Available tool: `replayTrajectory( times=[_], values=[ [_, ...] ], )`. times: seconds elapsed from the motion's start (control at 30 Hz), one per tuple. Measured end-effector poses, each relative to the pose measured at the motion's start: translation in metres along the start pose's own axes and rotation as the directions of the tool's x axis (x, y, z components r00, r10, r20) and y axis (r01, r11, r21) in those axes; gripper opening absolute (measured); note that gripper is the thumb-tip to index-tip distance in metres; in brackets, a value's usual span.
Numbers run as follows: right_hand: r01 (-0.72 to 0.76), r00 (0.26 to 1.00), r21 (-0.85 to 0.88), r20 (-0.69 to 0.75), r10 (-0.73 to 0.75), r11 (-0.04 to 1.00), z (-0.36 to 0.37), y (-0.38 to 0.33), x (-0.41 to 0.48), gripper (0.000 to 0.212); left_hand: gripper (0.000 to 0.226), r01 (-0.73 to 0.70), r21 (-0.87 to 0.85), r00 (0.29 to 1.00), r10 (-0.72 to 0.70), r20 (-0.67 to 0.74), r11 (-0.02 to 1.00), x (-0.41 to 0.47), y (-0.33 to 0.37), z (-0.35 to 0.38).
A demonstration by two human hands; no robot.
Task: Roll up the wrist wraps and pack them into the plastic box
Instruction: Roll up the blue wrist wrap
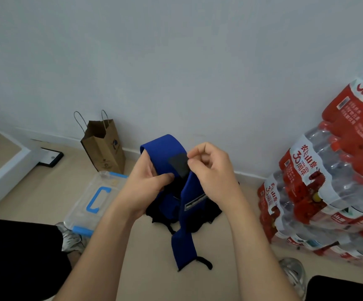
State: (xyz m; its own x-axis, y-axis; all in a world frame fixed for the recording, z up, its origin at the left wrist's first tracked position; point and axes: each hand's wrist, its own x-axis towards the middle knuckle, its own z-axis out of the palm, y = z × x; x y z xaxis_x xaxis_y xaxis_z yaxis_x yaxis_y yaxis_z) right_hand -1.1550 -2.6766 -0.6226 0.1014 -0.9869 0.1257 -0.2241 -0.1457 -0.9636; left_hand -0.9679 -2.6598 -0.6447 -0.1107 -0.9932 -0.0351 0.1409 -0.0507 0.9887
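Floor (35,187) met pale wall (176,61) mid-frame. At centre, left hand (148,181) gripped the blue wrist wrap (163,148), right hand (210,168) pinched its black patch (178,162); plastic box (78,211) lay left of them, bottle packs (328,181) crowded the right edge.

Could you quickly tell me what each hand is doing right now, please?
Left hand: grips the blue wrist wrap.
Right hand: pinches its grey patch.

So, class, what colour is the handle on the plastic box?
Light blue; the handle shows best in the head view.
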Motion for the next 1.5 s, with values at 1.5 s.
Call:
replayTrajectory(
  times=[1.5],
  values=[
    [-0.093,0.967,-0.291,0.2,0.155,0.952,0.003,0.002,-0.006,0.047,0.041,0.14,0.189,0.989,-0.147,0.023,0.972,-0.008,0.026,0.001]
  ],
)
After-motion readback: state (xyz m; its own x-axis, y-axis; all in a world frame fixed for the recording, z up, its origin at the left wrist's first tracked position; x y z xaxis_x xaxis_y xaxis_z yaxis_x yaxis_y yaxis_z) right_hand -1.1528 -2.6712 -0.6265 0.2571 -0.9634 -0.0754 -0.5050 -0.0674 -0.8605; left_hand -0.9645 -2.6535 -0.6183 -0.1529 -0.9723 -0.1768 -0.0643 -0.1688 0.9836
